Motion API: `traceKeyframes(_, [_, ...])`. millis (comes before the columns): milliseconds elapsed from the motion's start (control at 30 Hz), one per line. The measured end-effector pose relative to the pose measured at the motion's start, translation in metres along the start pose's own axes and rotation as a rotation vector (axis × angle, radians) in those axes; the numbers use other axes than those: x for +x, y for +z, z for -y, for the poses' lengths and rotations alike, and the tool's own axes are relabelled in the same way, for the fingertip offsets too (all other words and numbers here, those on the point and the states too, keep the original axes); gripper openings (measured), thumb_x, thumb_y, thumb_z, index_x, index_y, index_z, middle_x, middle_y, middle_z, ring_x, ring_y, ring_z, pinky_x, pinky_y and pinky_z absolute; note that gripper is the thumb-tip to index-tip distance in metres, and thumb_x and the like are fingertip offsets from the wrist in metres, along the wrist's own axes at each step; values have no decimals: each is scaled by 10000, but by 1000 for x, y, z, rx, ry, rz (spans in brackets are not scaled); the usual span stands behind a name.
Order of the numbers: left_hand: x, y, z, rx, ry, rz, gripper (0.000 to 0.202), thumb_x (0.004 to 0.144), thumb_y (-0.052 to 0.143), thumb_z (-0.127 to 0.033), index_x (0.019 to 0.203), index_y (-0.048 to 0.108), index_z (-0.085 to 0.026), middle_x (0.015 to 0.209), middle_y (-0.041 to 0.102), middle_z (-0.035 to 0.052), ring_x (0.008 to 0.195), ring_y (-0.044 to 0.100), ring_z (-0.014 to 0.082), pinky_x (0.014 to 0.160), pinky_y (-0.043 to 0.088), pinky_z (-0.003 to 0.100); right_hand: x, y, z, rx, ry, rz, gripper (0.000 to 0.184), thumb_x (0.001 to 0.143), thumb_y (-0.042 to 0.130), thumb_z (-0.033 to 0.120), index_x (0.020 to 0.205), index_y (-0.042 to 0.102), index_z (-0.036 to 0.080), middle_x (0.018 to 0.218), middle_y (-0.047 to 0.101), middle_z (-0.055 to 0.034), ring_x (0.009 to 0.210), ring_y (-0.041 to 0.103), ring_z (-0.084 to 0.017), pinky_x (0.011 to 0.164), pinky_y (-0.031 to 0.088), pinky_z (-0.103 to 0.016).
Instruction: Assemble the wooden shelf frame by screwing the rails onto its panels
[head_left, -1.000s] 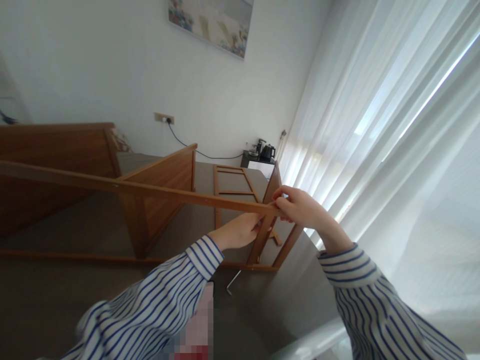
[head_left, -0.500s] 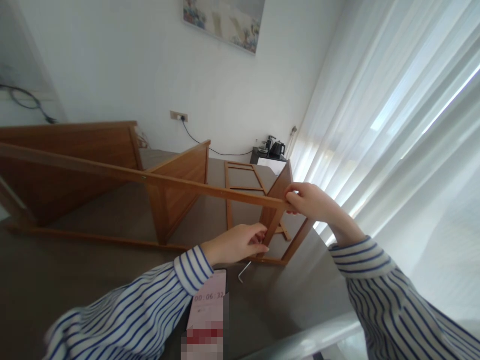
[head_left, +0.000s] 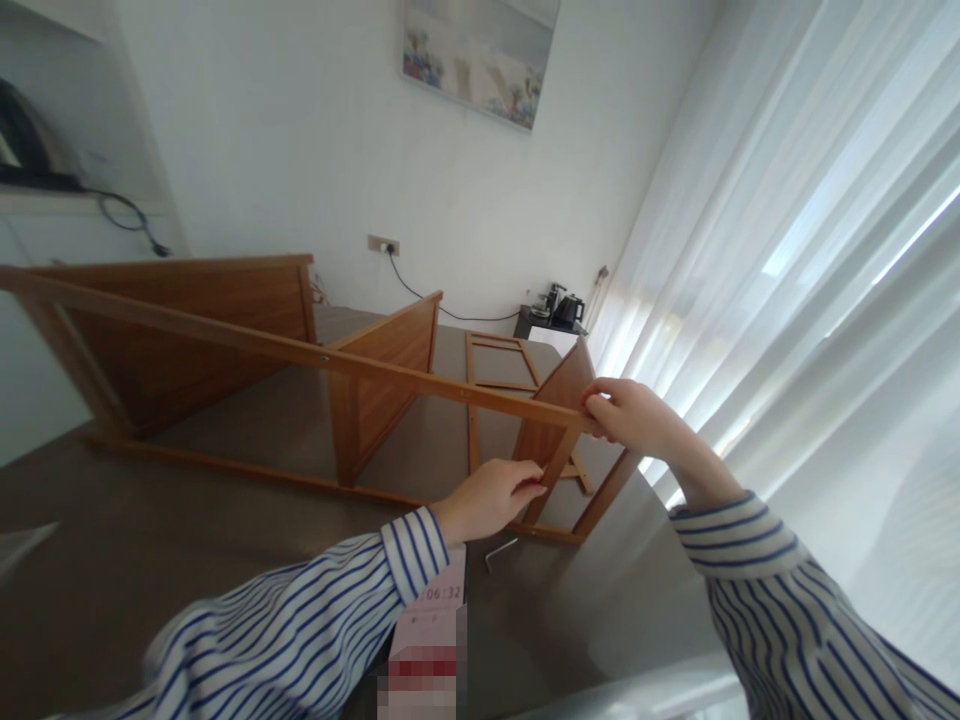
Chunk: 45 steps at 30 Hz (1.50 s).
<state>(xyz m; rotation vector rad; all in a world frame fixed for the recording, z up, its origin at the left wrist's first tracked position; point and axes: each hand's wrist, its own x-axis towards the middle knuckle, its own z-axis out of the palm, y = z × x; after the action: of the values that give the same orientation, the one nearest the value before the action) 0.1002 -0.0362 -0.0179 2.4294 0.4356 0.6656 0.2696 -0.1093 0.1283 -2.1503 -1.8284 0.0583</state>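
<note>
A wooden shelf frame (head_left: 405, 374) lies on its side, with panels standing between its long rails. My right hand (head_left: 634, 415) is closed around the right end of the upper rail, close to the corner. Lower down, my left hand (head_left: 491, 497) has its thumb and fingers bent at the front edge of the rightmost shelf board (head_left: 553, 395); the far fingertips are hidden. An L-shaped hex key (head_left: 500, 553) rests just below the frame, near my left hand. Under my left wrist lies a phone (head_left: 427, 625) with a timer on its screen.
Flat wooden frame pieces (head_left: 495, 383) lie behind the shelf on the brown surface (head_left: 247, 560). A black kettle (head_left: 568, 310) stands on a small cabinet by the wall. White curtains (head_left: 780, 230) hang on the right. A cord runs from a wall socket (head_left: 383, 245).
The view has shifted left, so everything appears slightly further right and lower. My right hand stays on the rail's end; my left hand remains at the shelf board, its fingers slightly changed.
</note>
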Motion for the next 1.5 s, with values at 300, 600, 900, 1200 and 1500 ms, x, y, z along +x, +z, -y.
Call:
traceKeyframes(300, [-36, -28, 17, 280, -219, -67, 389, 932, 397, -463, 772, 615, -184, 702, 647, 28, 624, 578, 149, 573, 326, 251, -1, 2, -2, -1, 15, -7, 275, 833, 408, 263, 892, 664, 183, 689, 673, -23, 590, 603, -152, 560, 392, -243])
traceKeyframes(600, [-121, -95, 59, 637, -645, -83, 482, 916, 330, -572, 740, 564, -189, 693, 645, 50, 658, 622, 204, 566, 331, 273, -1, 4, -11, 27, 45, 4, 259, 840, 418, 275, 905, 660, 208, 657, 684, -11, 651, 655, -178, 579, 429, -251])
traceKeyframes(900, [-124, -89, 76, 816, -694, -140, 455, 979, 215, -443, 870, 549, -154, 860, 682, 114, 768, 667, 245, 635, 421, 298, -2, 2, -7, 40, 90, 26, 244, 843, 423, 269, 892, 652, 202, 608, 681, -6, 559, 647, -160, 535, 427, -240])
traceKeyframes(1200, [-114, -90, 81, 880, -690, -116, 445, 978, 203, -399, 908, 562, -146, 867, 690, 129, 802, 676, 268, 647, 444, 314, -1, 0, -3, -43, 56, -8, 258, 820, 430, 266, 823, 677, 193, 604, 674, -16, 590, 627, -169, 543, 390, -247])
traceKeyframes(1500, [-105, -75, 63, 821, -597, 15, 412, 954, 280, -420, 887, 597, -164, 830, 691, 127, 779, 671, 290, 644, 446, 348, 5, -1, -8, -207, -25, -25, 259, 822, 450, 268, 881, 694, 203, 842, 703, -69, 745, 622, -207, 605, 396, -268])
